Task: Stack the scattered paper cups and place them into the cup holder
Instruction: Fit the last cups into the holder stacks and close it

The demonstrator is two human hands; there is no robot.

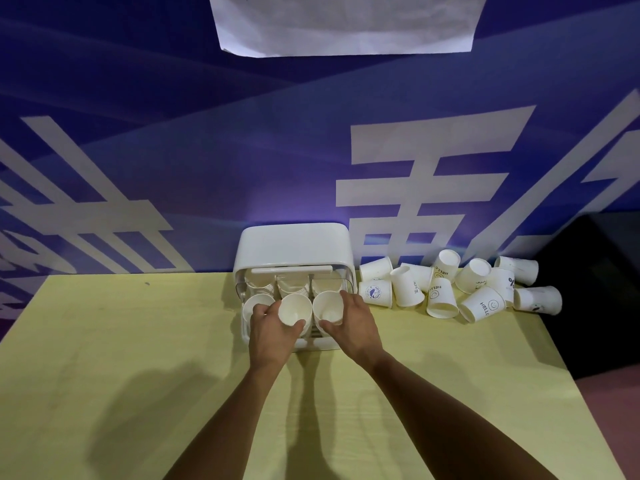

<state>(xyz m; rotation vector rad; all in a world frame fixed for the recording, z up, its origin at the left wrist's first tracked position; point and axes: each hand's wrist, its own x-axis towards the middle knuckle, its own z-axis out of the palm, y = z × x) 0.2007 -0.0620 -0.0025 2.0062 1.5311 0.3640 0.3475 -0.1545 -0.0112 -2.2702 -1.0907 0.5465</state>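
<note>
Yellow tabletop (138, 375), white plastic cup holder (294, 247): your left hand (272, 329) grips its middle white paper cup (294, 308), your right hand (355, 323) the rightmost cup (327, 304)

White paper cups (446, 294), some with dark printed logos; white cup holder (294, 247); pale yellow table (121, 358); blue-purple wall (207, 150), large white characters.

Exhibition-style booth (huge blue printed banner (180, 140) behind a plain table (86, 327)).
</note>
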